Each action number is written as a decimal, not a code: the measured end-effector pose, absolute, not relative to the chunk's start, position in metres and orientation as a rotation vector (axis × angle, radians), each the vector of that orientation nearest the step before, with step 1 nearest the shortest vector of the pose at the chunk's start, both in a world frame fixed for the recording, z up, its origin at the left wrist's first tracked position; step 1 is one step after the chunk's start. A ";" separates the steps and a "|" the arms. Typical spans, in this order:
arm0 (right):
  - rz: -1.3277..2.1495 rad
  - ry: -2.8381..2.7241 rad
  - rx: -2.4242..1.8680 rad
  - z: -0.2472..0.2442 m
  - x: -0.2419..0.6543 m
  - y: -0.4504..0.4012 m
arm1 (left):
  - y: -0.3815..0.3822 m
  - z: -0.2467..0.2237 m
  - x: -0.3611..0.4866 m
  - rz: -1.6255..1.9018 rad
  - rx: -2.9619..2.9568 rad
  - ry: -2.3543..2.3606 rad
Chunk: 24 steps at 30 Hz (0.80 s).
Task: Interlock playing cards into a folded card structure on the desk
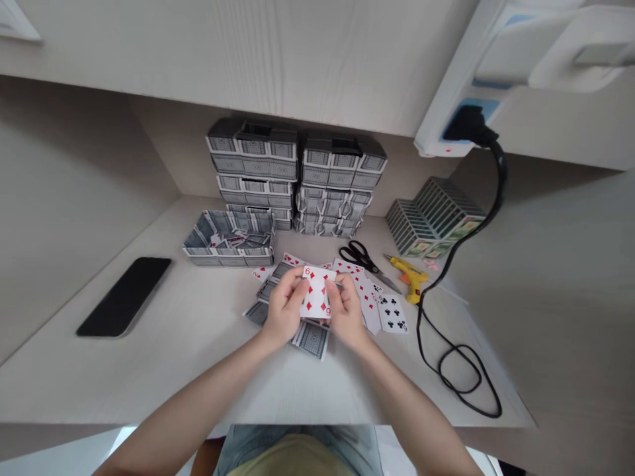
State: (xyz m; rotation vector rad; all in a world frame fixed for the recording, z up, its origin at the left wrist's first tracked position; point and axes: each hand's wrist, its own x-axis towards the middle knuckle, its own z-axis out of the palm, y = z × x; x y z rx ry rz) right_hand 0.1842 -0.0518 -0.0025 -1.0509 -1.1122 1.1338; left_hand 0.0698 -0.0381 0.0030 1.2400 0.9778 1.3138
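Note:
Between my two hands is a playing card (317, 304), a six of diamonds held face up above the desk. My left hand (285, 307) grips its left edge, thumb on the face and fingers behind. On the right edge my right hand (347, 314) has the same pinch. Whether more cards lie behind it, I cannot tell. Loose cards are spread on the desk beneath, among them a face-down card (311, 340) near my wrists and a six of clubs (393, 314) to the right.
An open box made of cards (228, 256) holds small card pieces. Behind stand stacked card boxes (255, 165). Black scissors (364, 256) and a yellow glue gun (411, 277) lie right, with a looping black cord (449, 380). A phone (125, 297) rests left; card-box stacks (436, 215) stand back right.

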 end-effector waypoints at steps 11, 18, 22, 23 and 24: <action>0.856 -1.322 -1.224 -0.001 0.192 -0.050 | -0.036 0.002 0.071 1.330 1.238 1.043; 1.037 -1.260 -1.100 0.002 0.196 -0.048 | -0.036 0.012 0.071 1.306 1.125 1.008; 1.049 -1.224 -1.079 0.002 0.196 -0.049 | -0.037 0.012 0.071 1.307 1.144 1.060; 1.047 -1.222 -1.081 0.002 0.196 -0.049 | -0.037 0.012 0.071 1.300 1.144 1.068; 1.043 -1.222 -1.086 0.002 0.196 -0.050 | -0.037 0.012 0.071 1.296 1.144 1.073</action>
